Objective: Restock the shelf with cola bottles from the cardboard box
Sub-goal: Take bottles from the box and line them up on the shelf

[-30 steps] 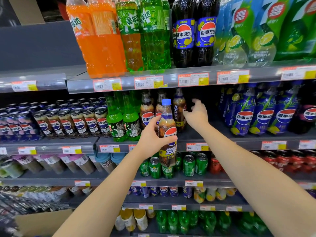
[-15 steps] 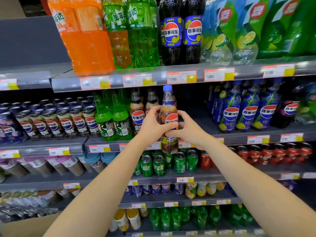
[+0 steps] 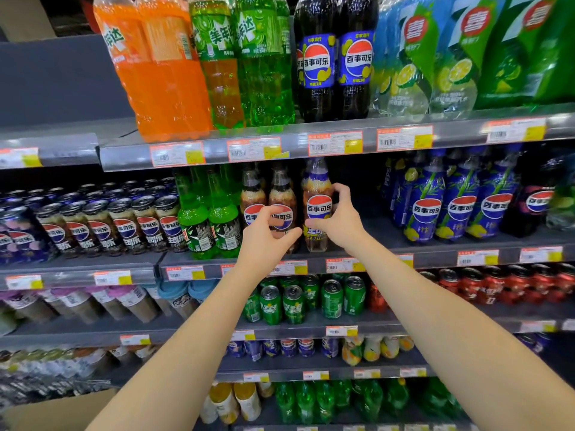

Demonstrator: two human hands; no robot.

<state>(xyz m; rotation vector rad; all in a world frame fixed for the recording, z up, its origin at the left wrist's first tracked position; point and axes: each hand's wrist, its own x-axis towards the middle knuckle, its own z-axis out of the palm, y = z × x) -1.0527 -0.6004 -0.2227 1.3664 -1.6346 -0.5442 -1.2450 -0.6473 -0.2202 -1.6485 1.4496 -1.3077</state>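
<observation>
At frame centre, the right hand (image 3: 342, 227) grasps a brown plastic cola bottle (image 3: 316, 194) standing on the grey metal shelf (image 3: 435, 259); the left hand (image 3: 264, 244) hovers beside it, loosely curved, holding nothing.

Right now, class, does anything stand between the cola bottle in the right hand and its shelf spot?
Nothing visible does. The right hand grips the cola bottle upright at the shelf front, beside two matching bottles; the space behind and right of it looks dark and bare.
</observation>
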